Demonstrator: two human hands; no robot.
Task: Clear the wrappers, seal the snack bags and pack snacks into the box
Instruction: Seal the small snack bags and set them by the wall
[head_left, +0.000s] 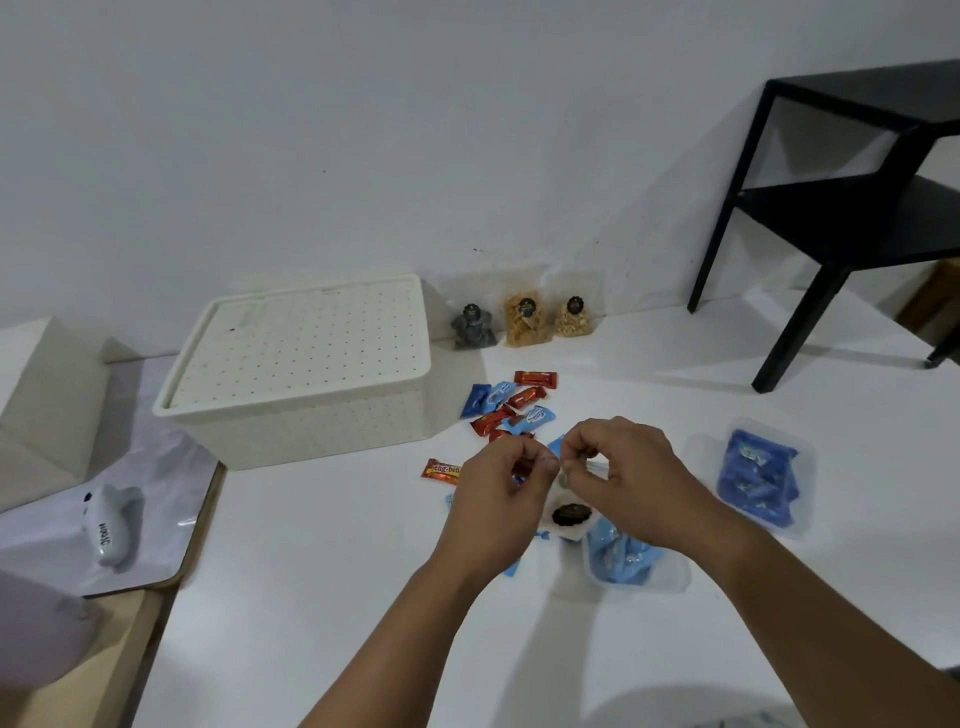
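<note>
left hand (501, 480), right hand (615, 467) pinching perhaps a clear bag (569, 525), box (296, 371) lidded

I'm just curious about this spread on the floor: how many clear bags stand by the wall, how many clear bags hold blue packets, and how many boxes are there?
Clear bags standing by the wall: 3 (dark bag, orange bag, tan bag)
Clear bags of blue packets: 2 (dark-blue bag, pale-blue bag)
Lidded white box: 1
Total: 6
</note>
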